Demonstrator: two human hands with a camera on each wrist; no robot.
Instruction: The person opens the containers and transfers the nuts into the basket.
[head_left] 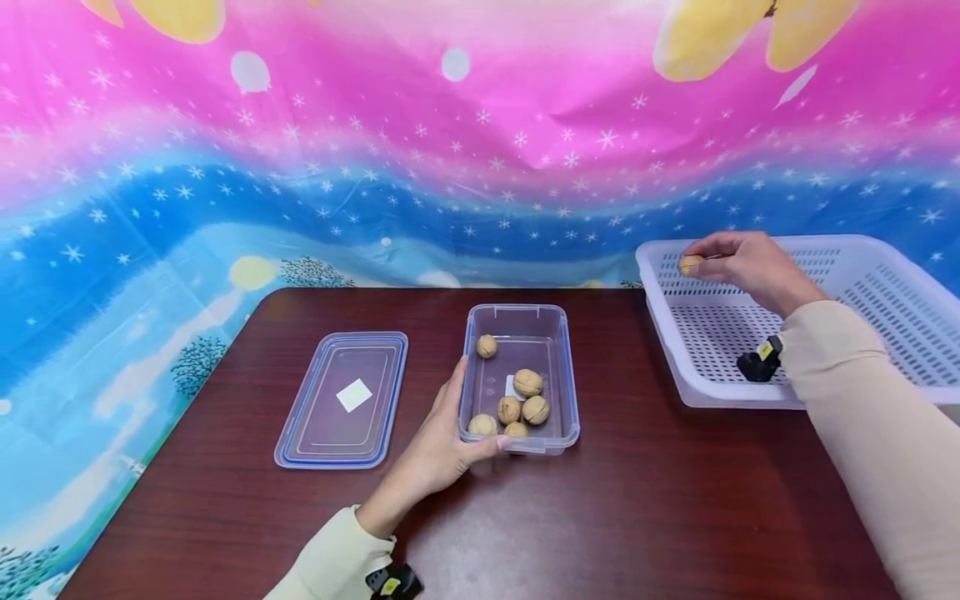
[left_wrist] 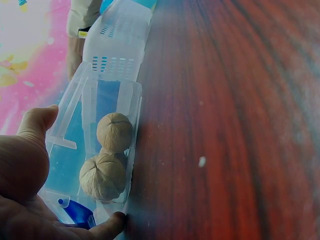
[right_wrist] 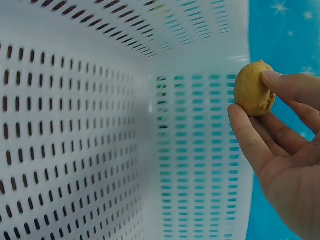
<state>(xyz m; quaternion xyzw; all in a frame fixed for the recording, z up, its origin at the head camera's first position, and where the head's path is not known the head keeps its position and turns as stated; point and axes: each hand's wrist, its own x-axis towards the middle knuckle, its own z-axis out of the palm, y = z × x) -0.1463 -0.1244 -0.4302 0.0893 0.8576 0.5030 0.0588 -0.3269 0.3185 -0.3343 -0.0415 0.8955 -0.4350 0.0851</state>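
Walnuts (head_left: 528, 382) look rough, the box (head_left: 517, 322) smooth plastic, the table (head_left: 637, 500) glossy.

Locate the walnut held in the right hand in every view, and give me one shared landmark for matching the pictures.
Head: the held walnut is right of centre, slightly above mid-height, pinched by the right hand.
Left wrist: not visible.
Right wrist: the held walnut is toward the right side, above mid-height.
Shared landmark: the white basket, at right in head, upper left in left wrist, filling most of right wrist.
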